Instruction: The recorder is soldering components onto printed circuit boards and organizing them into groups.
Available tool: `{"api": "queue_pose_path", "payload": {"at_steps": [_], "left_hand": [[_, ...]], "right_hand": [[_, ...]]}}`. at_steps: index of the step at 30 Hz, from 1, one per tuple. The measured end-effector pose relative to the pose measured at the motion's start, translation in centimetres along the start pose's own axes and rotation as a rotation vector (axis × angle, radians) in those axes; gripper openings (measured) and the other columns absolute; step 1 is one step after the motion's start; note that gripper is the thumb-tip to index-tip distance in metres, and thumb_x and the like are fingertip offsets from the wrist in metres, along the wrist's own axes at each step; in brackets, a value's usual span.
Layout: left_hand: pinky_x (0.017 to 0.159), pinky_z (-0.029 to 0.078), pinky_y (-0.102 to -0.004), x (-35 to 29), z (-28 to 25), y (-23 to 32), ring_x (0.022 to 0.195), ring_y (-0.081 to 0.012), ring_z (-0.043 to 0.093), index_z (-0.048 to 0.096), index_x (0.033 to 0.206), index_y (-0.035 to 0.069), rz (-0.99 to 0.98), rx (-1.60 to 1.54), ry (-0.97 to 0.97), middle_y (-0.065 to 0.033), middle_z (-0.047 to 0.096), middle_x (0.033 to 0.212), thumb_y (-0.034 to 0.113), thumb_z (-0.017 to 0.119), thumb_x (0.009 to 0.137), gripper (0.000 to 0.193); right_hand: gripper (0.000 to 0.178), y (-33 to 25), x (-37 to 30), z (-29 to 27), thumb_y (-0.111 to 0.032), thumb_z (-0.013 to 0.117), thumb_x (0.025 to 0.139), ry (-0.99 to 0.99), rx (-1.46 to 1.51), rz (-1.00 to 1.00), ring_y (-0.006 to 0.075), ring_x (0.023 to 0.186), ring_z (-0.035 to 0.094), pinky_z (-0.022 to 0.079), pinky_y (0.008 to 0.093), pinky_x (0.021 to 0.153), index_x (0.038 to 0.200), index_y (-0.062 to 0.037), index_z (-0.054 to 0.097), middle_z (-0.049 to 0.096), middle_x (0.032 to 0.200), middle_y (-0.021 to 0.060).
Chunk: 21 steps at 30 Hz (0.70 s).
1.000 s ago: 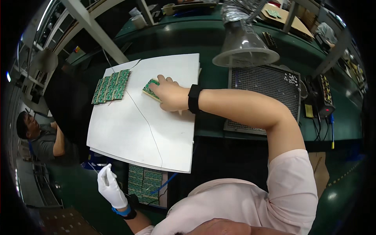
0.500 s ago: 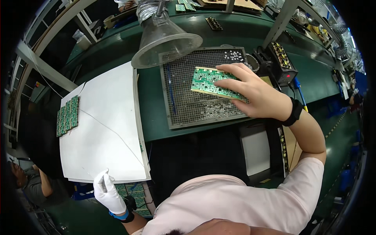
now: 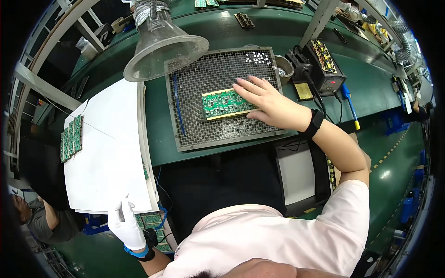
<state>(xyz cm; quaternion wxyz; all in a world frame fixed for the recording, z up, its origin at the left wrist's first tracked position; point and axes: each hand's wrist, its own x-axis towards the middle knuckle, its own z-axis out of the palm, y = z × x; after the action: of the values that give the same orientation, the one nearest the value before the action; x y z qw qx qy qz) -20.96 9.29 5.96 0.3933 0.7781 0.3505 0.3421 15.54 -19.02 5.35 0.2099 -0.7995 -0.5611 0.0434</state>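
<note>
- Board set [image 3: 72, 139]: one, on the left part of the white sheet; it appears to comprise four boards side by side.
- White sheet [image 3: 104, 167]: top one of a stack; lower sheets are not countable.
- Left hand [image 3: 126, 228]: one, white-gloved, at the sheet's near edge. Forearm rises from below; fingers point away from the body, narrowly spaced. Whether they pinch anything cannot be told.
- Lower boards [image 3: 150, 219]: several, partly hidden beneath the sheet and the left hand; exact count not visible.
- Hood [image 3: 167, 58]: one, clear, funnel-shaped, overlapping the tray's far left corner in view.
- Tray [image 3: 192, 132]: one, metal-framed mesh. It bears one blue strip [image 3: 178, 104] at left and many white bits [image 3: 258, 57] at the far right.
- Board [image 3: 222, 103]: one, green with two pale long edges, over the middle of the tray.
- Right hand [image 3: 280, 109]: one, bare, palm down over the board's right end. Fingers spread wide past the far edge, thumb at the near edge; gripping or merely resting cannot be told. Elbow bent, forearm from the lower right.
- Cup [image 3: 284, 69]: one, beside the tray.
- Control box [image 3: 328, 76]: one, black, red display.
- Blue-handled tool [image 3: 351, 106]: one, yellow-ended, right of the box.
</note>
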Motion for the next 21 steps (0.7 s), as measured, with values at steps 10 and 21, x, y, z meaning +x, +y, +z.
{"api": "queue_pose_path", "payload": {"at_steps": [10,21], "left_hand": [[0.062,0.046,-0.0249,-1.0,3.9,0.8,0.07,-0.0099,0.06,0.073,0.104,-0.001,0.123,0.048,-0.21,-0.0031,0.068,0.078,0.009,0.066,0.095,0.015],[0.076,0.055,-0.0484,-2.5,-0.7,-14.9,0.084,-0.0361,0.071,0.077,0.09,0.01,0.184,1.513,-1.493,-0.0152,0.074,0.089,0.041,0.054,0.091,0.038]], "right_hand": [[0.067,-4.4,-10.1,-1.4,-0.013,0.073,0.085,0.162,0.076,0.251,0.0368,0.134,0.047,0.036,0.0467,0.113,0.146,-0.007,0.045,0.049,0.146,0.0186],[0.04,1.2,-34.6,30.6,-0.005,0.061,0.092,-0.365,1.234,0.991,0.0219,0.105,0.066,0.053,0.0361,0.089,0.132,-0.0015,0.058,0.069,0.119,0.0116]]}}
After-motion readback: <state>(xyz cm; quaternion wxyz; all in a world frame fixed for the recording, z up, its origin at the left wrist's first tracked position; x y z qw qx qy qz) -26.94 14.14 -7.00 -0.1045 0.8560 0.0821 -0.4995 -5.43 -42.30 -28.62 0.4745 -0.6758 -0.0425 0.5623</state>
